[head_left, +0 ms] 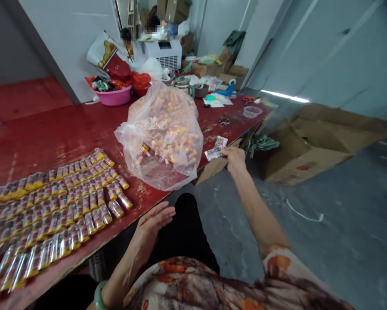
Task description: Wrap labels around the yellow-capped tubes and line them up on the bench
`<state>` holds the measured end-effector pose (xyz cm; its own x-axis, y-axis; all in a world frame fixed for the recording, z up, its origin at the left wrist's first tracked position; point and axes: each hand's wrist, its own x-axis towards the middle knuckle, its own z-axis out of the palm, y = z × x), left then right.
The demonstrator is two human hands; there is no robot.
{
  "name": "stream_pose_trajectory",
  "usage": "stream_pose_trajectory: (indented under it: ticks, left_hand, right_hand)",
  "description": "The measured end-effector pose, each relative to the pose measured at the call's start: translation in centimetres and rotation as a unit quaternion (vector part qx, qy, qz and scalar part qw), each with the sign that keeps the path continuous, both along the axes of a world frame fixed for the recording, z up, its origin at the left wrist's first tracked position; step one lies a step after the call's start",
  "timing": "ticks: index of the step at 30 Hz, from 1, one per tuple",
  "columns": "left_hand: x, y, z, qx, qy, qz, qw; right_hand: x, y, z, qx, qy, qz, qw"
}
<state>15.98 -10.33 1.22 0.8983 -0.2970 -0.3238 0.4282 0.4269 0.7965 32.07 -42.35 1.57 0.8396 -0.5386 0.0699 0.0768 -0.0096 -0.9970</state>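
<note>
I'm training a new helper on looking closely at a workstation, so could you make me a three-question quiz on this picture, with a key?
1. Which hand holds the small printed packets at the table edge?
2. True or false: the pink basin stands on the floor.
3. Fill in the blank: at the wrist of the left hand is a green ____.

Key
1. The right hand.
2. False; the pink basin stands on the red table.
3. Bangle.
</note>
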Motion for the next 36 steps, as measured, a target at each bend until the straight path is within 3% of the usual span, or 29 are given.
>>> stream_pose_trajectory:
  ticks: [3, 5, 9, 12, 14, 17, 19, 21, 24, 27, 30, 36]
  left_hand:
    - [-0.3, 0.3, 0.1, 0.028, 0.007, -0.005, 1.0]
    - [-0.4, 0.4, 0.2, 0.026, 0.004, -0.002, 1.0]
    - [0.1, 0.7, 0.0, 0.013, -0.01, 0.004, 1.0]
    - [0.8, 0.2, 0.3, 0.004, 0.004, -0.004, 1.0]
    - [1.3, -0.5, 0.8, -0.023, 0.034, -0.036, 0.999]
    - [1.3, -1.1, 1.7, -0.084, 0.06, -0.114, 0.988]
    - [0.9, -0.9, 2.3, -0.102, 0.051, -0.13, 0.985]
    - [0.2, -0.3, 2.6, -0.096, 0.038, -0.08, 0.991]
    - [-0.7, 0.5, 2.7, -0.062, 0.027, 0.051, 0.996]
    - [-1.1, 0.9, 2.4, -0.032, -0.001, 0.128, 0.991]
    - [-1.0, 1.0, 1.9, -0.014, -0.027, 0.156, 0.987]
    - [-0.9, 2.1, 1.2, 0.004, -0.026, 0.129, 0.991]
  right_hand:
    - [3.9, -2.3, 0.2, 0.003, 0.028, -0.012, 1.0]
    - [4.6, -2.6, -0.1, 0.0, 0.039, 0.001, 0.999]
    - [1.8, -1.5, -0.5, -0.003, 0.013, 0.056, 0.998]
    - [-2.5, 1.7, -0.2, 0.007, -0.033, 0.151, 0.988]
    - [-5.5, 4.7, 0.3, 0.003, -0.077, 0.263, 0.962]
    - [-8.7, 9.0, 1.3, -0.044, -0.168, 0.44, 0.881]
    - [-9.8, 11.1, 1.6, -0.07, -0.204, 0.495, 0.842]
    - [-10.2, 12.3, 1.6, -0.076, -0.203, 0.502, 0.837]
    - [-10.8, 13.4, 0.8, -0.043, -0.152, 0.465, 0.871]
    - [-11.8, 14.3, -0.1, 0.042, -0.078, 0.428, 0.899]
    - [-12.8, 15.5, -0.5, 0.097, -0.027, 0.412, 0.906]
    - [-12.3, 17.2, -0.3, 0.072, 0.029, 0.374, 0.924]
